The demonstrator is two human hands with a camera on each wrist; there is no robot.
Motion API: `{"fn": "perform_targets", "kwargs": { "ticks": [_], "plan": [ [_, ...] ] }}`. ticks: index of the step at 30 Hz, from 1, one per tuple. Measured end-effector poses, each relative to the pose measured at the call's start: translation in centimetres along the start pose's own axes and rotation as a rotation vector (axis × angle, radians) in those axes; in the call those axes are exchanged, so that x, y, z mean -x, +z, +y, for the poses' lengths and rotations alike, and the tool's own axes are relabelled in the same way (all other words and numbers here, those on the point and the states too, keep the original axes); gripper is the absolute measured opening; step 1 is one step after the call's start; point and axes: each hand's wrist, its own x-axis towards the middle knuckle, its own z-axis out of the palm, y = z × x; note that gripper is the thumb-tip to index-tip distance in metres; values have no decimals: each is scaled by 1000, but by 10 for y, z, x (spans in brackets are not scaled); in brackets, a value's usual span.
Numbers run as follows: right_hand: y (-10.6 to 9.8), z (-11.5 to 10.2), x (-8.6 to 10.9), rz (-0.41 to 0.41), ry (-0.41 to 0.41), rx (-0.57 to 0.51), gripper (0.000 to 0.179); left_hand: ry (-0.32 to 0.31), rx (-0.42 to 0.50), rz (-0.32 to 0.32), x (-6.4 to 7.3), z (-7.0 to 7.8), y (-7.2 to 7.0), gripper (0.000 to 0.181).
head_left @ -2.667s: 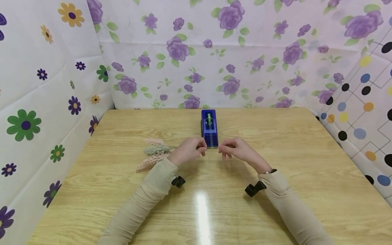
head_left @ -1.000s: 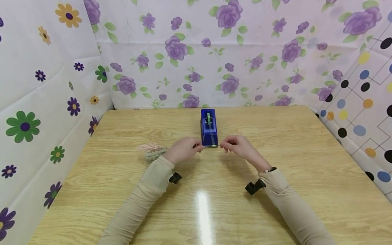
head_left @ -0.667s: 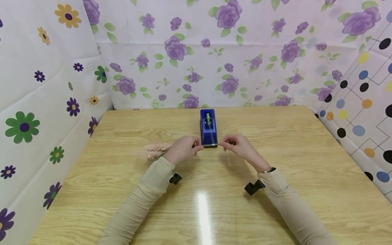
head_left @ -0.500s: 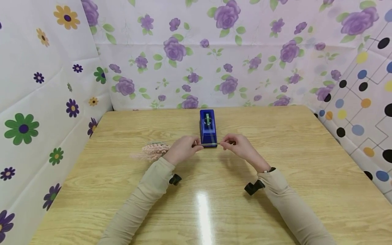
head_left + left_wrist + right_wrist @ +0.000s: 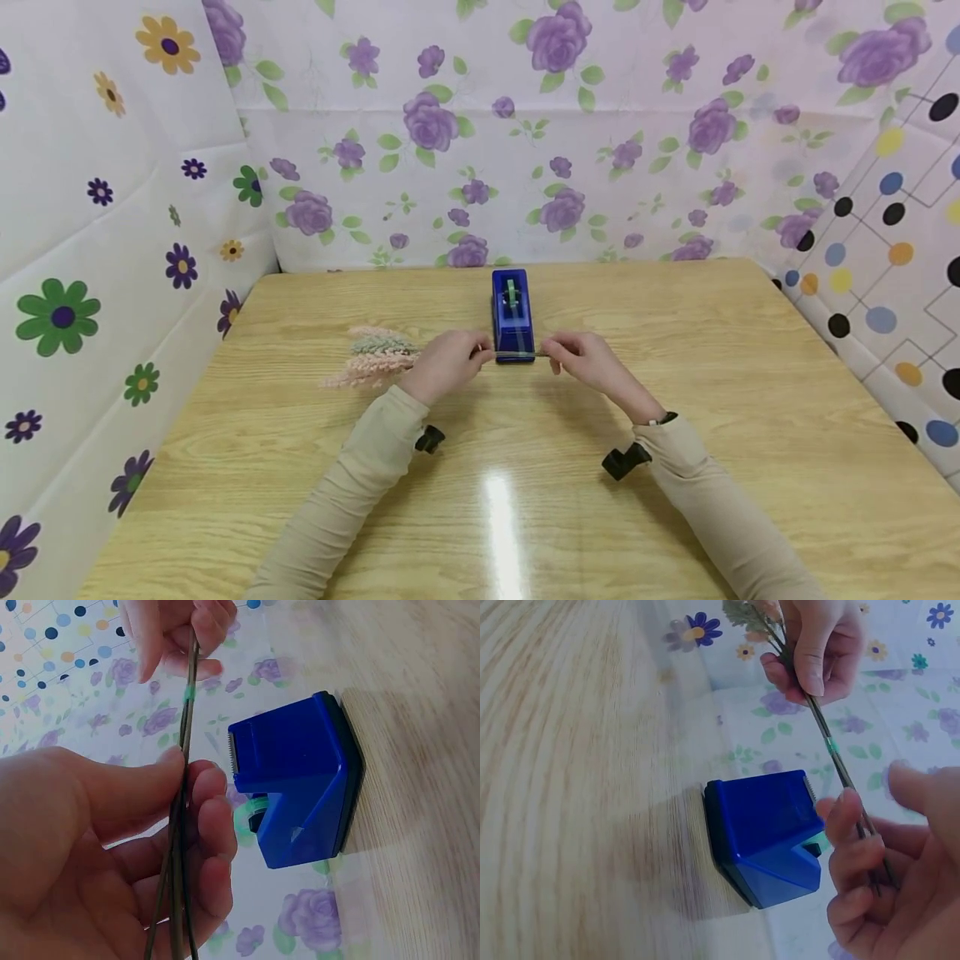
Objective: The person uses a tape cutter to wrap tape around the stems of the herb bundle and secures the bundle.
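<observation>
Pale wooden tabletop: gripping fluffy pink-and-green sprigs in left hand, stem-ends in right hand; bound with green tape, perhaps needing smoothing.

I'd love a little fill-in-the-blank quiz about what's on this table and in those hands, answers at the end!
1. The tape dispenser is ____ in color.
2. Seen from the head camera, the flower heads lie to the ____ of the dispenser.
3. Between the left hand and the right hand, the small band on the stems is ____ in color.

Missing words: blue; left; green.
</observation>
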Motion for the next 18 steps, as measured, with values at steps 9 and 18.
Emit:
{"fn": "perform_targets", "kwargs": {
  "ticks": [9, 18],
  "plan": [
    [-3, 8, 0, -6, 17, 99, 41, 14, -61, 21, 0, -3, 1, 8],
    [-4, 6, 1, 48, 45, 29, 35, -37, 49, 4, 0, -4, 1, 16]
  ]
}}
